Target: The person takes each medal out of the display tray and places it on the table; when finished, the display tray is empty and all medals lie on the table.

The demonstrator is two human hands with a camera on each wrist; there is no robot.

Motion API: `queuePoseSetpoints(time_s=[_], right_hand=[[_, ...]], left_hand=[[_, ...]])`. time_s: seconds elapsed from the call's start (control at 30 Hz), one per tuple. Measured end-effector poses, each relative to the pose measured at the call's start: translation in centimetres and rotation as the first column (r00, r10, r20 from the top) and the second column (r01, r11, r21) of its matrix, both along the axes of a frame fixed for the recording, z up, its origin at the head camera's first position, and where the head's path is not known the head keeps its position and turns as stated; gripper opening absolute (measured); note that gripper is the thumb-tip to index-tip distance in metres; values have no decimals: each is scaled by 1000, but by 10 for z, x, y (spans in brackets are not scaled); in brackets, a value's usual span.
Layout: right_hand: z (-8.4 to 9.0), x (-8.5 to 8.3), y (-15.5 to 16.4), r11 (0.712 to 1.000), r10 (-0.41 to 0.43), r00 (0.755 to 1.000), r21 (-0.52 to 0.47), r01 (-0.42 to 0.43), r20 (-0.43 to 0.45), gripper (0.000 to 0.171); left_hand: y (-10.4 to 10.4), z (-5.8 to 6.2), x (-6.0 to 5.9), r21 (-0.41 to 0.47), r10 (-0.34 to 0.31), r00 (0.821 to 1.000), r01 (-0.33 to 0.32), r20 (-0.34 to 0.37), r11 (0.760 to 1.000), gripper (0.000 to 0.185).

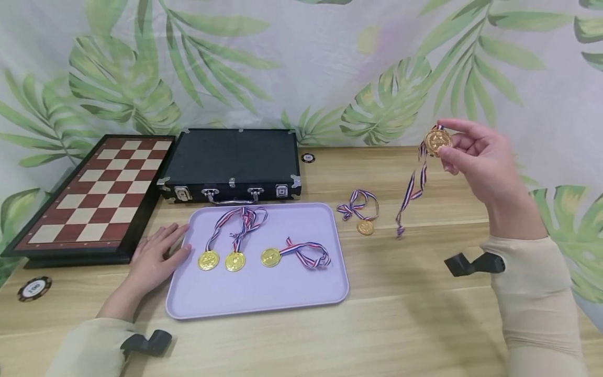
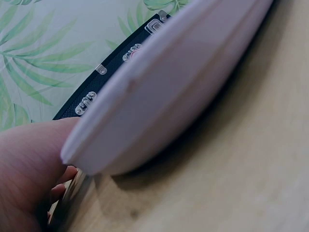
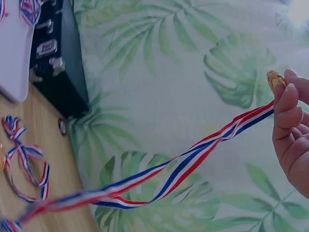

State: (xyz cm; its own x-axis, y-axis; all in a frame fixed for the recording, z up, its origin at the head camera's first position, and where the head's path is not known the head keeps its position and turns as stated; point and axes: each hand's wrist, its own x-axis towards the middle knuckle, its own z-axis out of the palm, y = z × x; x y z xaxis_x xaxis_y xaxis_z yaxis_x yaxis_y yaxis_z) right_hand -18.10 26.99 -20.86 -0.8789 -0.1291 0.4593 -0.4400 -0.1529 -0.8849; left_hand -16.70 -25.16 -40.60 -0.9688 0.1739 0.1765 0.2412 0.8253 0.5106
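— While the right hand (image 1: 476, 157) sits high at the right of the head view, what do its fingers (image 3: 286, 108) hold?

— They pinch a gold medal (image 1: 437, 141) by its rim, thumb on one side and fingertips on the other. The medal is up in the air, well above the table (image 1: 424, 314), with its face turned toward the camera.

— And its ribbon?

— The striped ribbon (image 1: 414, 186) hangs down and slightly left from the medal, so its long axis runs nearly vertical in the head view; its lower end dangles just above the table. In the right wrist view it stretches from the fingertips toward the lower left of the frame.

— Where is the lavender tray (image 1: 264, 298) from there?

— Lower and to the left, in the middle of the frame. Three medals (image 1: 234, 261) already lie on it with ribbons curled above them. Between tray and raised hand, one loose medal (image 1: 365, 227) lies on the table.

— The left hand (image 1: 157, 256)?

— It rests flat on the table with fingers straight, touching the tray's left edge. Holding nothing, it is the hand nearer the tray; the right is nearer the loose medal.

— Anything behind?

— A black case (image 1: 231, 162) beyond the tray, a chessboard (image 1: 99, 193) at the left, and a poker chip (image 1: 34, 287) at the lower left.
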Motion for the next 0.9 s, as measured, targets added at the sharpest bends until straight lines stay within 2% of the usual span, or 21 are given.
queuePoseSetpoints(time_s=[0.13, 0.27, 0.4, 0.5, 0.6, 0.7, 0.8, 0.9], right_hand=[[-4, -20, 6, 989, -128, 983, 87, 117, 130, 42], [-3, -48, 8, 981, -184, 954, 104, 163, 235, 46], [0, -73, 8, 978, -210, 945, 61, 201, 250, 46], [1, -85, 8, 975, -216, 942, -2, 224, 256, 47], [1, -91, 6, 973, -208, 938, -38, 227, 279, 49], [-5, -92, 4, 977, -204, 937, -1, 213, 284, 51], [-21, -90, 3, 980, -197, 935, 68, 185, 294, 51], [-46, -84, 4, 970, -218, 925, 176, 169, 310, 52]], left_hand=[[0, 0, 0, 2, -1, 1000, 1, -2, 1000, 53], [-1, 0, 0, 7, -4, 1000, 4, -5, 1000, 53], [-1, 0, 0, 8, -5, 1000, 5, -6, 1000, 53], [-1, -1, 1, 7, -6, 1000, 6, -6, 1000, 52], [-1, 0, 2, 8, -9, 1000, 9, -9, 1000, 52], [-1, 1, 2, 8, -8, 1000, 8, -10, 1000, 52], [-1, 1, 2, 5, -6, 1000, 6, -5, 1000, 53], [0, 1, 1, 3, -7, 1000, 7, 0, 1000, 53]])
